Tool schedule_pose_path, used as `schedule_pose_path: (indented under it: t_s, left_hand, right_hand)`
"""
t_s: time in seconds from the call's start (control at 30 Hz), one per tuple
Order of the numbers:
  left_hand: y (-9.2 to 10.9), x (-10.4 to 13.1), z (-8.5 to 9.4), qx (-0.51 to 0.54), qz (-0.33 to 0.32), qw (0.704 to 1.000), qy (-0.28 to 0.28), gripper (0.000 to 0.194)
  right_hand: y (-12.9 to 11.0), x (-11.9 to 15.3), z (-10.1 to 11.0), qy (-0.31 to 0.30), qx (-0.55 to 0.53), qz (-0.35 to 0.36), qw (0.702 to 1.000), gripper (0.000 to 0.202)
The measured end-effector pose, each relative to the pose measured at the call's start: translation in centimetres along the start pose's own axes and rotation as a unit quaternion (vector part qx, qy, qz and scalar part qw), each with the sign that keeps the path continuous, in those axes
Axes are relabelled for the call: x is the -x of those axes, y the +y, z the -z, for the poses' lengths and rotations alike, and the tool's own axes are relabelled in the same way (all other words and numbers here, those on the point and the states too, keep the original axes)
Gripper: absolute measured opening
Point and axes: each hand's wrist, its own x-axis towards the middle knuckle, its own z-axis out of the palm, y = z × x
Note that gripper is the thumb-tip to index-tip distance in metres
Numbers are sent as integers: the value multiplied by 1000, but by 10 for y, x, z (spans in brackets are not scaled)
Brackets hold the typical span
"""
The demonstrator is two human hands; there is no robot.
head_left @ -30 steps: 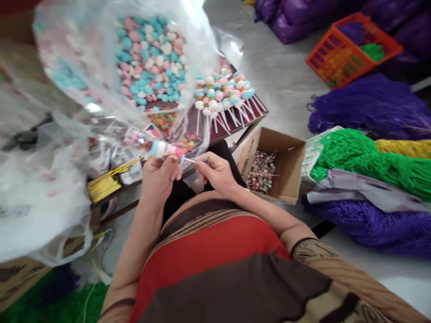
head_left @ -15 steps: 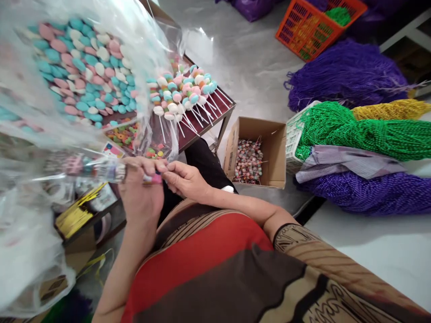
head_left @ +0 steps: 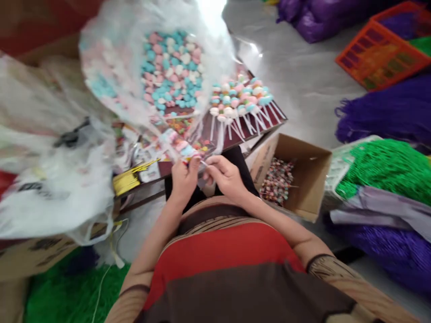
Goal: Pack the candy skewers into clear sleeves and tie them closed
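My left hand (head_left: 184,180) is closed around the lower end of a candy skewer (head_left: 182,146), which tilts up and to the left. Pink, white and blue pieces show through what looks like clear wrapping. Close beside it, my right hand (head_left: 227,178) pinches the thin white stick at the skewer's lower end. Beyond my hands lies a large clear bag (head_left: 215,40) of pink, white and blue candies (head_left: 173,67). Several candy skewers with white sticks (head_left: 240,101) lie to its right on the dark red table (head_left: 232,140). Small colourful candies (head_left: 180,125) lie in front of the bag.
Yellow ties (head_left: 129,180) lie at the table's left edge, near a white plastic bag (head_left: 57,197). A cardboard box (head_left: 305,175) with wrapped small items stands on the floor to the right. Farther right are an orange crate (head_left: 380,49) and green bead strands (head_left: 387,168).
The view has swung left, so everything sits farther right. My left hand has turned, thumb now against the skewer, which points up-left. My right hand has moved slightly apart from the left.
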Motion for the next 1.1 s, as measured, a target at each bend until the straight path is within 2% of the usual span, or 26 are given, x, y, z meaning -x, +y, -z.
schedule_pose_path:
  t_s: [0.07,0.23,0.33,0.43,0.5,0.6,0.63,0.7,0.8,0.9,0.97,1.1]
  left_hand:
    - [-5,0,7,-57,-35,998,9,50]
    - [4,0,17,-66,-45,995,-58,60]
    - [12,2,25,-54,-42,993,-96,66]
    - [14,3,43,-62,-9,986,-151,66]
    - [12,2,57,-34,30,992,-121,63]
    - [10,-3,67,112,71,991,-23,70]
    - [11,-5,66,170,78,982,-18,73]
    - [16,-8,59,264,98,958,-55,76]
    - [25,-7,45,343,120,928,-80,70]
    - [27,-1,37,362,118,922,-69,58]
    - [24,4,34,357,125,922,-84,52]
    - [16,11,30,331,165,922,-113,53]
  right_hand:
    - [-1,-1,2,5,58,25,998,28]
    - [-3,-9,3,-53,200,101,973,42]
    - [-3,-13,0,-88,228,108,964,39]
    - [-3,-14,-4,-88,214,90,969,38]
    - [-4,-12,-8,-75,185,77,977,38]
    - [-3,-9,-14,-70,157,61,983,40]
    - [-3,-8,-16,-72,156,58,983,40]
    - [-1,-5,-21,-80,156,51,983,39]
    - [3,-1,-24,-79,141,41,986,34]
    - [6,3,-26,-62,122,28,990,35]
    - [9,4,-28,-59,115,17,991,34]
    - [16,6,-33,-56,107,4,993,35]
